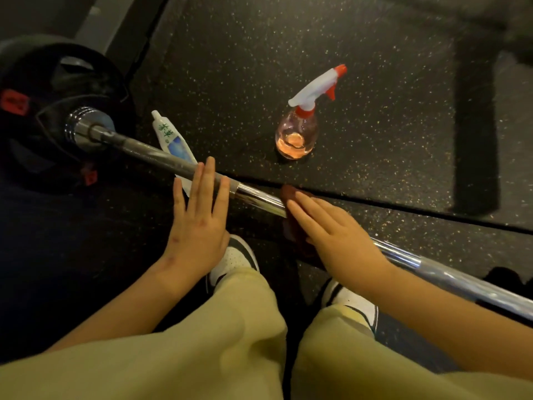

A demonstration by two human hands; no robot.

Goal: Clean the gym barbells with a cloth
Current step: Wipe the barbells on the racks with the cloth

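Head camera looks straight down at a barbell that lies on the speckled black floor and runs slantwise from the upper left to the lower right. At its left end sits a black weight plate behind the chrome sleeve. The left hand rests on the bar with its grip spread, fingers straight and a little apart, their tips lying across the dull grey stretch of the shaft. The right hand lies flat, fingers straight and close together, and presses a dark red cloth against the shiny middle part of the bar; the cloth wraps over the shaft and hangs down on the near side. Beyond the bar a clear spray bottle with a white and red trigger head stands upright, with pinkish liquid low inside. A white tube lies on the floor, partly under the bar, just beside the left fingertips. Below are pale green trousers and two white shoes.
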